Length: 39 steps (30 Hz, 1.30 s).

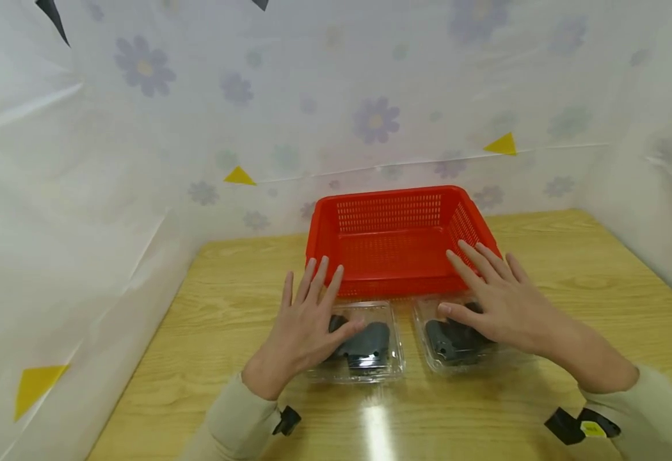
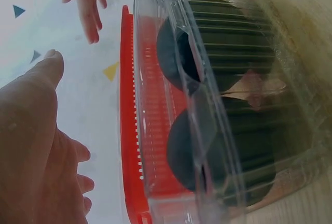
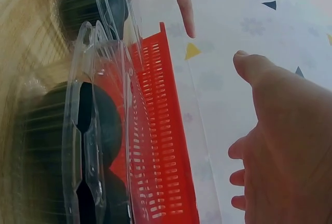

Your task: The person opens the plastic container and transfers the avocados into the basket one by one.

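Two clear plastic clamshell boxes lie side by side on the table. Dark, smooth, rounded items (image 1: 368, 339) show through the lid of the left box (image 1: 395, 368); similar dark items (image 1: 445, 342) fill the right box (image 1: 425, 349). My left hand (image 1: 298, 333) is raised over the left box, palm down, fingers straight and spread. Over the right box, my right hand (image 1: 511, 310) is likewise spread and hides part of it. Both wrist views show the left hand (image 2: 31, 141) and right hand (image 3: 290, 125) apart from the boxes, holding nothing.
Just behind the boxes stands a red plastic basket (image 1: 390, 240) with slotted walls and nothing inside. Underneath is a wood-grain table (image 1: 226, 301). White flowered sheeting (image 1: 307, 121) with yellow triangles closes off the back and sides.
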{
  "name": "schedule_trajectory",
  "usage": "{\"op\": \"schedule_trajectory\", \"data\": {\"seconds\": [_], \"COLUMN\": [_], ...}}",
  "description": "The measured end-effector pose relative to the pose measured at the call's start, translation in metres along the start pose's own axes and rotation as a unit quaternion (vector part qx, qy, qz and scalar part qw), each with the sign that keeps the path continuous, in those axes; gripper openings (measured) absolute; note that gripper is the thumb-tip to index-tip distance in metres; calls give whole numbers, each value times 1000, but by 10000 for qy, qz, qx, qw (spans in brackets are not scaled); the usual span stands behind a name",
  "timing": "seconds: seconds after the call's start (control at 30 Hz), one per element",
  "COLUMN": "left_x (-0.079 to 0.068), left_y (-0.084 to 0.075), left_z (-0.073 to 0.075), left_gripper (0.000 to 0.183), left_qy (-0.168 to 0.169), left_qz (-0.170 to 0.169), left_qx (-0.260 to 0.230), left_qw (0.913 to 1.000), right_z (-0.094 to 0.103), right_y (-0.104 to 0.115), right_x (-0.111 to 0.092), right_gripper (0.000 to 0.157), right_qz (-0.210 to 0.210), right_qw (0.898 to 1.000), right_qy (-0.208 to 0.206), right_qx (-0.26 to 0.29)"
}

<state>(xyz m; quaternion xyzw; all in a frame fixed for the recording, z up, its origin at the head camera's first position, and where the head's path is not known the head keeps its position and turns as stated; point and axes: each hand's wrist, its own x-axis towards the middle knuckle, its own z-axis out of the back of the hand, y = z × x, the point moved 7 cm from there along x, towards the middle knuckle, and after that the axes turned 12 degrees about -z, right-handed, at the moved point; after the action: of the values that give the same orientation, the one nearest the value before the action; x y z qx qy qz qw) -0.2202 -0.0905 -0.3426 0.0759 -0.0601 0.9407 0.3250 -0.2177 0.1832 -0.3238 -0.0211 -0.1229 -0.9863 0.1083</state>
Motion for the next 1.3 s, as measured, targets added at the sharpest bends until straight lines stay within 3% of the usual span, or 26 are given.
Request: {"op": "schedule_trajectory", "data": {"seconds": [0.27,0.73,1.03,1.3], "left_x": [-5,-9,-17,-20], "left_y": [-1,-11,-24,-35], "left_z": [-7,-12,-18,-15], "left_gripper": [92,84,79,72], "left_qy": [143,127,231,-32], "left_qz": [-20,-281,-760,-1242], "left_qx": [-5,-330,-540,-302], "left_qw": [9999,9990,9954,9918], "right_z": [-9,-16,-24,-28], "right_y": [3,13,22,35], "right_x": [-6,-12,-16,-20], "right_gripper": [91,86,80,71], "right_qz": [9,347,502,500], "right_qw": [9991,9960,9913,9816], "right_qy": [174,96,43,152], "right_qx": [375,815,1219,1834]}}
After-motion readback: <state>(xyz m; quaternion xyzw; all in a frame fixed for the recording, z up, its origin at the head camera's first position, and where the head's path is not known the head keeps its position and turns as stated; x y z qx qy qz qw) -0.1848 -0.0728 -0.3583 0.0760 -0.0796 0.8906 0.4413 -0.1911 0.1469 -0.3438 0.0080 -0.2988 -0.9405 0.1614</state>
